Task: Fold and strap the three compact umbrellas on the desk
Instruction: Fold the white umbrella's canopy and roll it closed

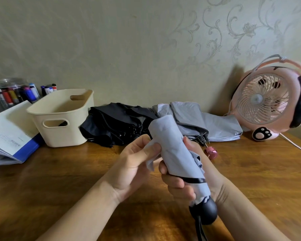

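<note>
Umbrella (174, 149): right hand (176, 186) grip, left hand (135, 165) pinch

Open desk (63, 181) in front; basket (59, 108), black umbrella (115, 122), grey umbrella (212, 124) and fan (266, 100) line the back.

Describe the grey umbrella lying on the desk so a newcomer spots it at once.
Start at the pink fan at the right end of the desk. Just left of its base lies the grey umbrella, loosely collapsed. Unlike the black umbrella beside it, it has a pink handle.
</note>
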